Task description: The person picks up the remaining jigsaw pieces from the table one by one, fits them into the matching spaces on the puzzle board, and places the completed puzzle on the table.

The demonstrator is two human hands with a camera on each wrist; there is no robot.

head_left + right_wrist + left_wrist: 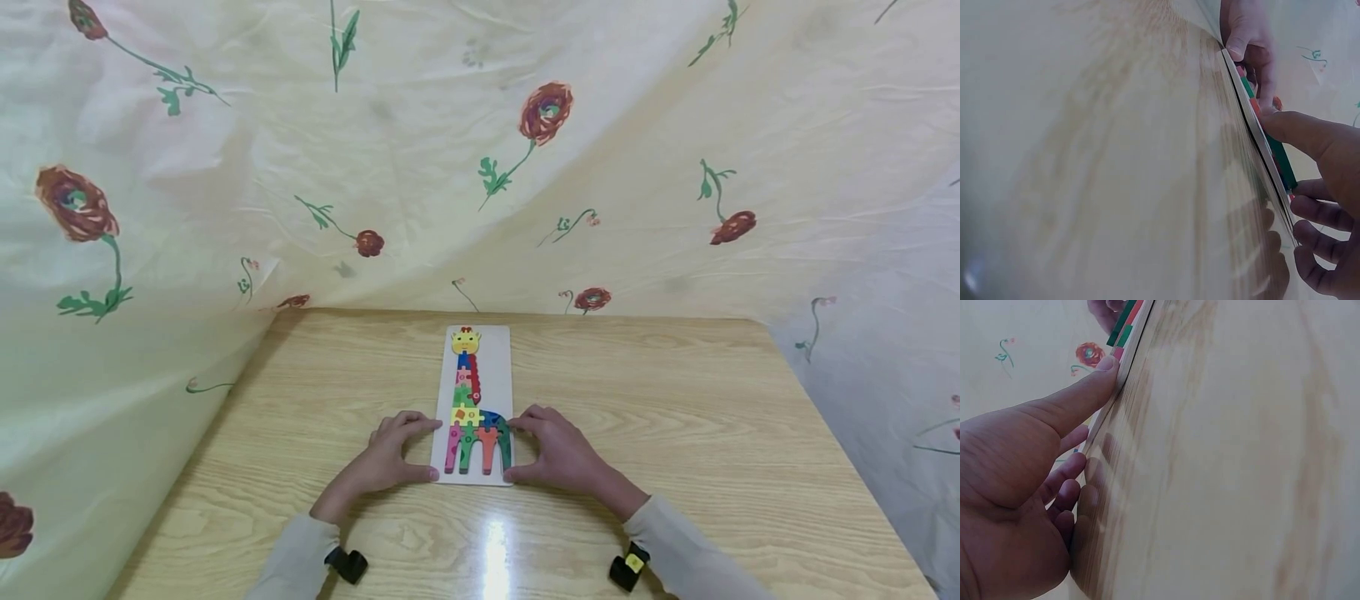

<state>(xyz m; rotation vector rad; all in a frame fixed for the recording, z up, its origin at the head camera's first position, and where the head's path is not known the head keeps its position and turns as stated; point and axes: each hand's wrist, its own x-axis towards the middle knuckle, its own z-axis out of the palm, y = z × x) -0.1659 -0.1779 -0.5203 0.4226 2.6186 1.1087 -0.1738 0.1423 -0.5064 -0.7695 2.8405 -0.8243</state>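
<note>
A giraffe puzzle of coloured interlocking pieces lies on a white board on the wooden table. It has a yellow face, a red mane and legs in pink, green and orange. My left hand touches the board's left edge, thumb near the lower corner and index finger farther up. Opposite it, my right hand has thumb and index finger at the right edge, beside the dark green leg. In the right wrist view, the right thumb lies over the board's edge, and its other fingers bend loosely near the tabletop.
The light wood table extends around the board on every side. A cream cloth with red flowers hangs behind it and along both sides. Dark straps circle both wrists over pale sleeves. A bright reflection shows on the table's near part.
</note>
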